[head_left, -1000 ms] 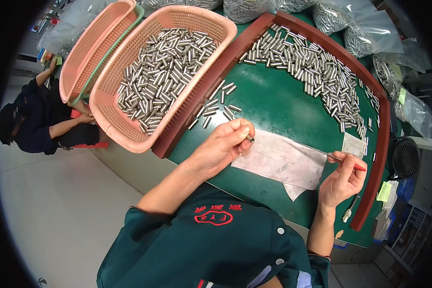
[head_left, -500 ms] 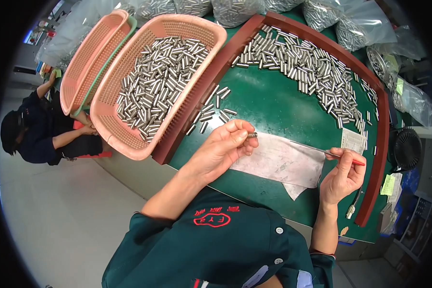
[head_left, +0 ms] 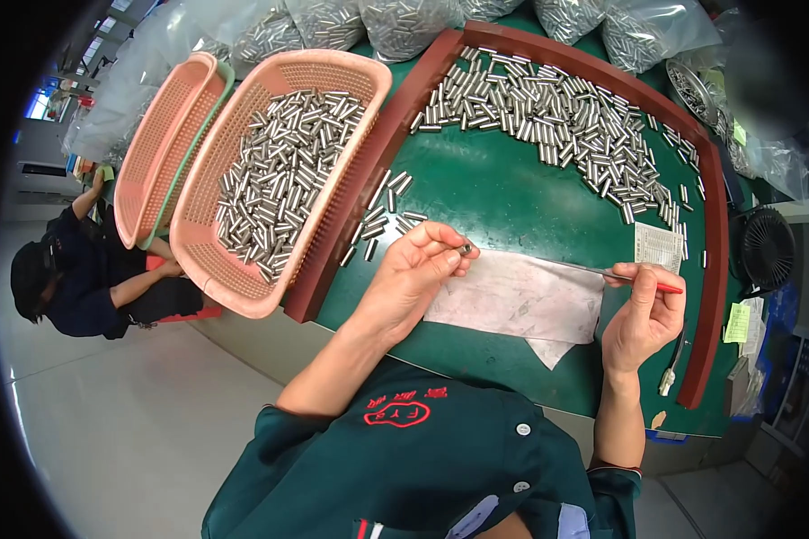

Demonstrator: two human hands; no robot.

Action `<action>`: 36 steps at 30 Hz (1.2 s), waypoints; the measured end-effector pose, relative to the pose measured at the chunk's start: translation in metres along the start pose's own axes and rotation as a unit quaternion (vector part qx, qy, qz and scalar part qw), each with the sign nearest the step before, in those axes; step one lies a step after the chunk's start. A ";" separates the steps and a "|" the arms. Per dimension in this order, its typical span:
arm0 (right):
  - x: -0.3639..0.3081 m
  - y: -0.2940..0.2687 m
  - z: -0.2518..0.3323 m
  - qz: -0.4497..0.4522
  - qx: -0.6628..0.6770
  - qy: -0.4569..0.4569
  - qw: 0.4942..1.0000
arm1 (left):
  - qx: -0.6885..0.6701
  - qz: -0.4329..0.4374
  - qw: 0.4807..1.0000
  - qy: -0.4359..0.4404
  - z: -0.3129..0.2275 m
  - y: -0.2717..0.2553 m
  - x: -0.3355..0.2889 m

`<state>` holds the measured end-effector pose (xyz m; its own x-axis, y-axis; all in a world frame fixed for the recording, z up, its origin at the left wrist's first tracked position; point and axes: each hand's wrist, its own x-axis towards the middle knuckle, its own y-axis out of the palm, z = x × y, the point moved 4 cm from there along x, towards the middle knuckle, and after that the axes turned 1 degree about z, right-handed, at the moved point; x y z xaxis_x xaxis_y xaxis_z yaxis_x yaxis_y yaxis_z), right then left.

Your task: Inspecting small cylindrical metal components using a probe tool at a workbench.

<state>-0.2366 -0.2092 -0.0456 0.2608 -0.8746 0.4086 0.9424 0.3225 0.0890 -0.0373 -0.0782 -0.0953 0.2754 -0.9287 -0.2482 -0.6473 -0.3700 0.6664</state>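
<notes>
Head view: a small metal sleeve (head_left: pixel 465 248) is pinched in the left hand (head_left: pixel 413 274) over the grey cloth (head_left: pixel 512 301) near the desk's (head_left: pixel 503 193) front edge. A thin red-handled rod (head_left: pixel 629 277) is clamped in the right hand (head_left: pixel 643 314). Bare green surface lies between cloth and the heaped metal sleeves (head_left: pixel 557 117). More fill the pink basket (head_left: pixel 270 180) at the left edge. Since earlier, both hands are raised slightly.

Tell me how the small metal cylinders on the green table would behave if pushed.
The metal cylinders look round and smooth, so they would probably roll or scatter. The raised brown rim would likely stop them. Shiny surfaces suggest they are slippery.
</notes>
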 end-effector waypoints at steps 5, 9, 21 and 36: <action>0.000 0.001 0.000 0.002 0.002 0.002 1.000 | 0.000 0.000 1.000 0.006 -0.002 0.000 -0.001; 0.000 0.001 0.000 0.009 -0.003 0.002 1.000 | -0.027 0.025 0.999 0.003 -0.002 -0.001 -0.002; -0.001 0.000 0.000 0.010 -0.003 0.006 1.000 | -0.107 0.006 0.992 -0.063 -0.008 0.006 -0.001; -0.002 0.000 0.001 0.014 0.010 0.017 1.000 | -0.460 0.067 0.882 0.083 -0.084 0.026 -0.005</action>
<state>-0.2372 -0.2074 -0.0455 0.2945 -0.8771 0.3795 0.9303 0.3540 0.0962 0.0042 -0.0809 -0.0182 0.3899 -0.9183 -0.0680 0.1469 -0.0108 0.9891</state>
